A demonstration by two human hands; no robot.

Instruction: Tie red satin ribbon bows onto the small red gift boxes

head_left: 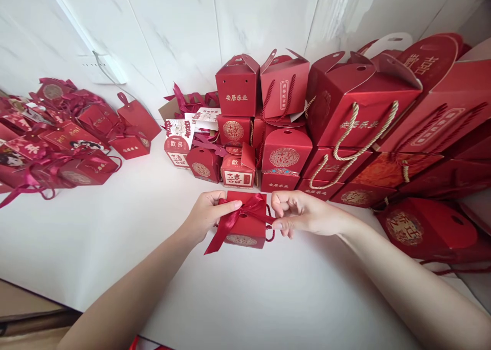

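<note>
A small red gift box (245, 240) with a gold round emblem is in front of me at the middle of the white table. A dark red ribbon (227, 226) is tied in a bow on top of it, with one tail hanging over the front left. My left hand (209, 212) grips the box's left side, its thumb pressed on the bow. Between the thumb and fingers of my right hand (295, 214) is the ribbon's right end, pulled out to the side. A red cord handle (270, 231) loops from the box's right side.
Stacked red gift boxes (286, 153) line the wall behind, and larger ones with rope handles (368, 105) rise at the right. A heap of ribboned red boxes (61, 140) lies at the left. A wall socket (103, 69) with a cable is above it. The white table (153, 237) extends around my hands.
</note>
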